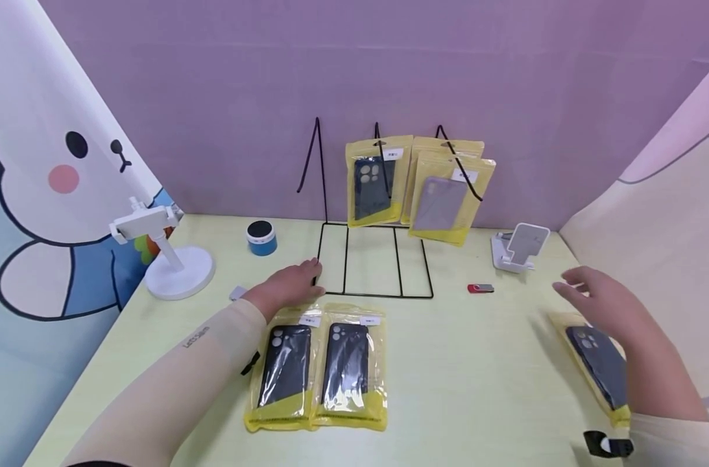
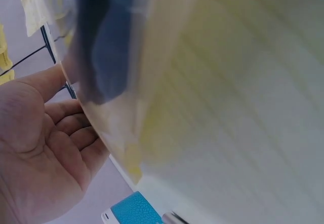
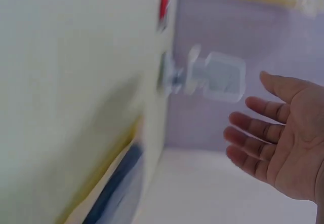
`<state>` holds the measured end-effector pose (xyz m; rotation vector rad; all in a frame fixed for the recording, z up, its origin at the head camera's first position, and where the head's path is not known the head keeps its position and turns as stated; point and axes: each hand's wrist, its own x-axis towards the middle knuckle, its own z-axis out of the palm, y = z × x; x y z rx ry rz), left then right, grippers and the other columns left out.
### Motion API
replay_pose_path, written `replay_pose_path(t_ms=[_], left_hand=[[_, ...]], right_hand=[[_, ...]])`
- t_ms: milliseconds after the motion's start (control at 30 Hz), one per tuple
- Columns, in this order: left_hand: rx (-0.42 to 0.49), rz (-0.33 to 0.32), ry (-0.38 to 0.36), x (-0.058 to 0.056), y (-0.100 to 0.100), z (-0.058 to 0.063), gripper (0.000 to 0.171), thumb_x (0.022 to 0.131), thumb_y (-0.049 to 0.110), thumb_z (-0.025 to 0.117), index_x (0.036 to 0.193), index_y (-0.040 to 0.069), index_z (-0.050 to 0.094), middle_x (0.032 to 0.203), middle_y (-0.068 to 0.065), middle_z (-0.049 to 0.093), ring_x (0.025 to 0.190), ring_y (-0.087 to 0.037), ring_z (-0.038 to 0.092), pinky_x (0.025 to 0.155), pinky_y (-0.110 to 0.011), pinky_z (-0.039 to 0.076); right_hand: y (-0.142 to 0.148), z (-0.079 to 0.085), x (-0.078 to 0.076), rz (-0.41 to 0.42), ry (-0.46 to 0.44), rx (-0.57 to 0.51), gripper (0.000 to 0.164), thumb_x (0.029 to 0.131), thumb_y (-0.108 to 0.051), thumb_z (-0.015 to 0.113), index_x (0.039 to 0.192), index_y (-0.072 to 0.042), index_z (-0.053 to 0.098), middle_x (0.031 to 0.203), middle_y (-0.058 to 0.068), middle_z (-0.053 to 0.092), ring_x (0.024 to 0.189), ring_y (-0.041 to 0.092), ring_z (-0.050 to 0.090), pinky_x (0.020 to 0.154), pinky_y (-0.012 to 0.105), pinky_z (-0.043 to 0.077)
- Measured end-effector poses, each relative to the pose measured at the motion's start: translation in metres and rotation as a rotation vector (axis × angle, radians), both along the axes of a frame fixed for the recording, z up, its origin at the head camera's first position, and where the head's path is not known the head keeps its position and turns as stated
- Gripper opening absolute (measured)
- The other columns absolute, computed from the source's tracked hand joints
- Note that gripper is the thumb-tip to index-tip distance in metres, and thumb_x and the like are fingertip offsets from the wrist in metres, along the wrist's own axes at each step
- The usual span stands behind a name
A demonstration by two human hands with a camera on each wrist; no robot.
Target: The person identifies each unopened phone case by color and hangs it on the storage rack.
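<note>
My left hand (image 1: 292, 283) holds the front left part of a black wire display rack (image 1: 389, 296), the side wire between thumb and fingers; the fingertips are partly hidden in the left wrist view. My right hand (image 1: 608, 305), fingers loosely spread and holding nothing, hovers above a packaged phone case (image 1: 599, 360) at the table's right. Two packaged dark phone cases, one left (image 1: 285, 363) and one right (image 1: 347, 363), lie side by side before the rack. On the middle hook hangs a dark packaged case (image 1: 373, 188); on the right hook, a lilac packaged case (image 1: 440, 201) covers another package.
A white phone stand with round base (image 1: 179, 272) and a blue speaker (image 1: 262, 239) stand at the left. A small white folding stand (image 1: 520, 248) and a red USB stick (image 1: 480, 288) sit right of the rack. A small grey item (image 1: 237, 293) lies beside my left wrist.
</note>
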<state>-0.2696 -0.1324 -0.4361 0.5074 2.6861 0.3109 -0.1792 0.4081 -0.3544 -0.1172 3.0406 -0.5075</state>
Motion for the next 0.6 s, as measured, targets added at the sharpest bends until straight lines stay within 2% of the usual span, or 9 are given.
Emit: replay_pose_path(t_ms=[267,433,600], left_hand=[[-0.001,0.013,-0.009,-0.001,0.0,0.0,0.07,0.102,0.042,0.048,0.157,0.009,0.019,0.165,-0.012,0.01,0.152,-0.031,0.013,0.123,-0.046,0.017],[0.011,0.014,-0.019,-0.001,0.0,-0.002,0.071,0.102,0.043,0.048,0.157,0.009,0.019,0.165,-0.012,0.009,0.152,-0.031,0.012,0.124,-0.046,0.017],[0.028,0.007,-0.019,0.0,0.001,-0.003,0.071,0.102,0.043,0.048,0.157,0.008,0.019,0.165,-0.012,0.009,0.152,-0.031,0.012,0.123,-0.047,0.017]], right_hand=[[0.068,-0.038,0.0,-0.082,-0.18,0.096,0.078,0.103,-0.05,0.039,0.133,0.022,0.033,0.125,0.047,0.041,0.109,0.064,0.043,0.083,0.069,0.043],[0.087,-0.055,0.002,-0.124,-0.294,0.095,0.086,0.101,-0.055,0.04,0.132,0.024,0.028,0.124,0.051,0.036,0.107,0.063,0.045,0.084,0.068,0.044],[0.094,-0.062,0.001,-0.163,-0.387,0.082,0.094,0.097,-0.061,0.043,0.132,0.024,0.024,0.122,0.051,0.037,0.1,0.055,0.051,0.083,0.064,0.047]])
